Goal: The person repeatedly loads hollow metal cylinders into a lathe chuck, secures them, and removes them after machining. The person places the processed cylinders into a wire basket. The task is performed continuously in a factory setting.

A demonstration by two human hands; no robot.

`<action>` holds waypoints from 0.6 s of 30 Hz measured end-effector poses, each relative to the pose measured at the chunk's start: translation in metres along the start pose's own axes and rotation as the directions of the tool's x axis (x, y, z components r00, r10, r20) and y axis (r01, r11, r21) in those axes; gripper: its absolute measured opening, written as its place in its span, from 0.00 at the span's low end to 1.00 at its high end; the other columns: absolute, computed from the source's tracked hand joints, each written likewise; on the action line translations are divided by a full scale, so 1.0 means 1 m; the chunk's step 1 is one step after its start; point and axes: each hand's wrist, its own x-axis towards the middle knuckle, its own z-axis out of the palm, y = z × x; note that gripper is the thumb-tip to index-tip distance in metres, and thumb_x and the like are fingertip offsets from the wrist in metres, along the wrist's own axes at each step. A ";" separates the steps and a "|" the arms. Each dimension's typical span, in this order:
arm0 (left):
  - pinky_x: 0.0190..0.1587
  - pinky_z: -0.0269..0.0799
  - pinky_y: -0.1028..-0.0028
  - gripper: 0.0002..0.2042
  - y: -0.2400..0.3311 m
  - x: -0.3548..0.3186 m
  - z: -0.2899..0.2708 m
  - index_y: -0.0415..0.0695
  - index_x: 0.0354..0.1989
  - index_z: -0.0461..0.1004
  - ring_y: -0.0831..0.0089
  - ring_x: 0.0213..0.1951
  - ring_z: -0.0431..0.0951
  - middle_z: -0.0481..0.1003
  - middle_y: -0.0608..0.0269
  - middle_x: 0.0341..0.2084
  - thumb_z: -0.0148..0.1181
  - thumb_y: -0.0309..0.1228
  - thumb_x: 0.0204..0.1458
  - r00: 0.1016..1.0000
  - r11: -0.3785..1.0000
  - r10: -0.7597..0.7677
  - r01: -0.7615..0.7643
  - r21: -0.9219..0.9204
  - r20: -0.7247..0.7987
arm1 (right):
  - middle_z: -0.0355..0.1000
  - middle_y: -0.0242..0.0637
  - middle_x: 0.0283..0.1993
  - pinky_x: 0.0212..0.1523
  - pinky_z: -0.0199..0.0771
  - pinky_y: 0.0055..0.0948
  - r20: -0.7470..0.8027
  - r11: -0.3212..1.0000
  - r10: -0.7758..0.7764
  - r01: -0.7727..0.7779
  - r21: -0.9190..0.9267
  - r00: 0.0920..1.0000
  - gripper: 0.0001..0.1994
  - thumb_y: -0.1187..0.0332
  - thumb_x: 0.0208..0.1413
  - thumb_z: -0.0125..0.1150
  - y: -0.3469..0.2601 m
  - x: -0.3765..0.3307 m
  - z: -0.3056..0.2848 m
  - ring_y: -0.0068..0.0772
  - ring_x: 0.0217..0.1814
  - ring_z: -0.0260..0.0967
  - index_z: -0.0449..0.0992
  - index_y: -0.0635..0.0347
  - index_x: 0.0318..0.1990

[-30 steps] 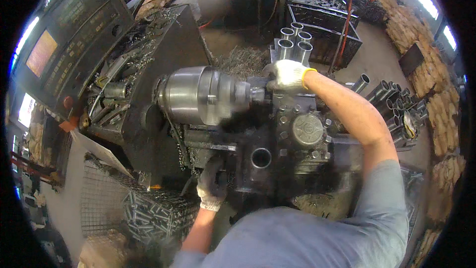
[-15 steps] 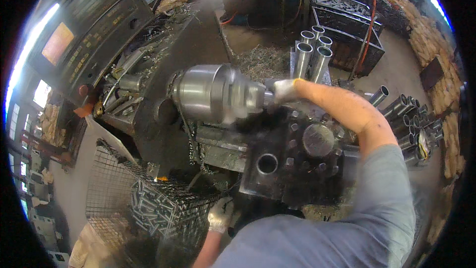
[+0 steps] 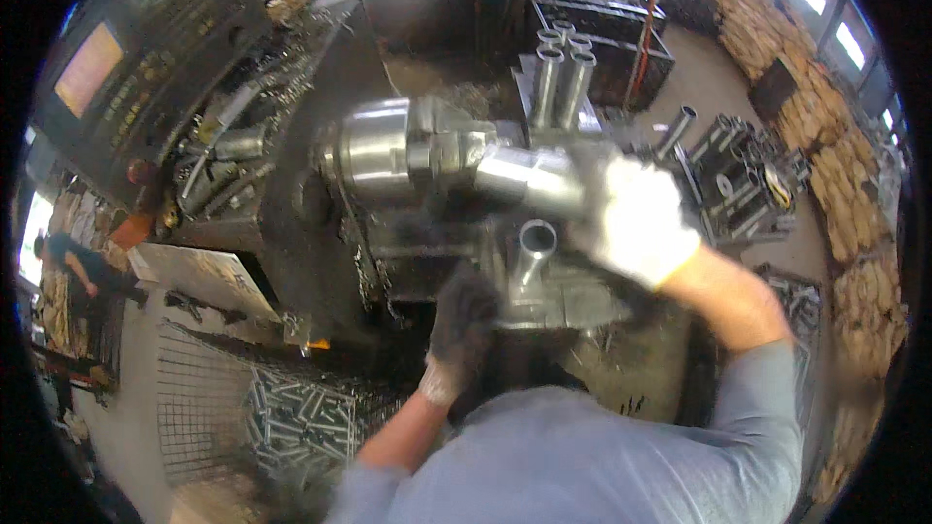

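Observation:
My right hand [image 3: 636, 221], in a white glove blurred by motion, grips the right end of a shiny metal tube [image 3: 532, 178]. The tube lies roughly level, its left end close to the jaws of the lathe chuck [image 3: 381, 146]; whether it touches them I cannot tell. Below it, a second tube [image 3: 536, 250] stands tilted with its open end up at the machine's tool block. My left hand [image 3: 464, 315], in a dark-stained glove, is at the near side of the machine, left of that second tube. Its fingers are smeared by motion.
Several long tubes [image 3: 563, 87] stand upright behind the chuck. More tubes [image 3: 738, 175] are grouped at the right. A wire basket [image 3: 204, 398] with short metal pieces stands at the lower left. A control cabinet [image 3: 146, 58] rises at the left, and another person [image 3: 83, 267] is beyond.
My right hand has moved right from beside the chuck and now holds a tube. My left hand has risen from near the basket to the machine. The chuck, blurred before, looks sharper.

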 end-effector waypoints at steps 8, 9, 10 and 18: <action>0.49 0.79 0.61 0.16 -0.030 0.012 -0.003 0.45 0.54 0.76 0.67 0.48 0.80 0.79 0.62 0.48 0.66 0.36 0.61 0.839 0.861 -0.504 0.471 -0.191 -0.205 | 0.79 0.53 0.51 0.49 0.81 0.48 0.866 0.836 0.141 -0.526 0.156 0.480 0.42 0.45 0.38 0.75 -0.074 -0.134 0.110 0.53 0.47 0.81 0.74 0.59 0.62; 0.49 0.79 0.59 0.16 -0.040 0.013 -0.013 0.45 0.55 0.76 0.64 0.49 0.79 0.79 0.62 0.48 0.64 0.37 0.62 0.772 0.811 -0.579 0.579 -0.086 -0.262 | 0.80 0.53 0.49 0.49 0.81 0.47 0.866 0.730 0.114 -0.632 0.259 0.487 0.42 0.42 0.38 0.75 -0.074 -0.146 0.131 0.53 0.48 0.81 0.77 0.59 0.59; 0.51 0.78 0.58 0.16 -0.052 0.014 -0.022 0.45 0.55 0.76 0.63 0.49 0.79 0.79 0.62 0.48 0.63 0.39 0.63 0.784 0.803 -0.592 0.554 -0.220 -0.186 | 0.82 0.53 0.48 0.50 0.80 0.45 0.862 0.623 0.125 -0.715 0.318 0.492 0.42 0.38 0.37 0.74 -0.072 -0.156 0.147 0.52 0.49 0.81 0.79 0.59 0.56; 0.61 0.74 0.54 0.26 -0.086 -0.002 -0.059 0.45 0.64 0.72 0.55 0.56 0.79 0.79 0.56 0.54 0.49 0.52 0.69 0.820 0.527 -0.551 0.485 -0.698 0.153 | 0.82 0.41 0.47 0.43 0.79 0.33 0.725 0.307 -0.197 -0.661 0.685 0.660 0.23 0.58 0.41 0.77 -0.037 -0.191 0.164 0.29 0.43 0.78 0.82 0.62 0.44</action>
